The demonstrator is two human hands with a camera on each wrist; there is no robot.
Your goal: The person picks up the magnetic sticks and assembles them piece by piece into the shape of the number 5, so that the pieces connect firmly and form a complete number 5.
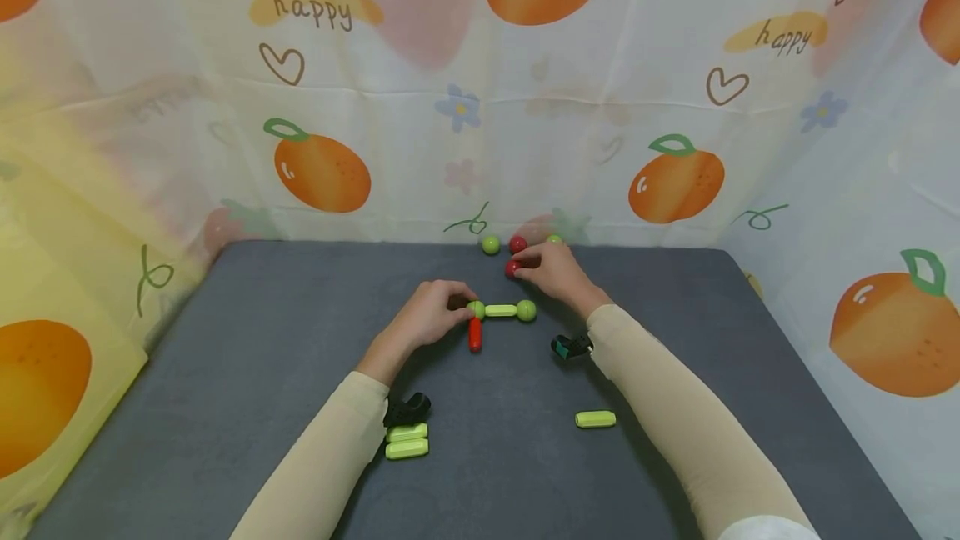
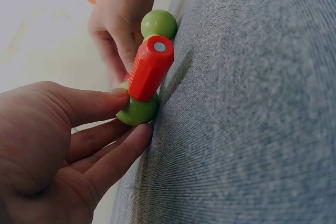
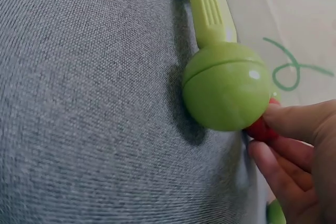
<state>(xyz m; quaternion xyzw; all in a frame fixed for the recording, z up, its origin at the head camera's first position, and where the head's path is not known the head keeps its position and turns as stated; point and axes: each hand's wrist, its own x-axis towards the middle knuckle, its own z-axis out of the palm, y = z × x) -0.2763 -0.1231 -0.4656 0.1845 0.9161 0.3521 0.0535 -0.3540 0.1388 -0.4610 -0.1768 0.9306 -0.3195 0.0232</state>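
My left hand (image 1: pixel 429 317) pinches a green ball (image 2: pixel 137 112) between thumb and fingers. A red rod (image 1: pixel 475 336) joins that ball and points toward me, with a silvery disc on its free end in the left wrist view. A yellow-green rod (image 1: pixel 501 311) runs right from the same ball to a second green ball (image 1: pixel 527 311). Farther back, my right hand (image 1: pixel 557 272) pinches a red ball (image 1: pixel 513 269) between thumb and fingers. In the right wrist view, the second green ball partly hides this red ball.
At the table's back edge sit a green ball (image 1: pixel 491 245), another red ball (image 1: pixel 517 244) and a partly hidden green ball (image 1: pixel 555 238). Two yellow-green rods (image 1: pixel 407 448) lie beside my left forearm. One more yellow-green rod (image 1: pixel 596 419) lies front right. A printed curtain (image 1: pixel 420 157) hangs behind.
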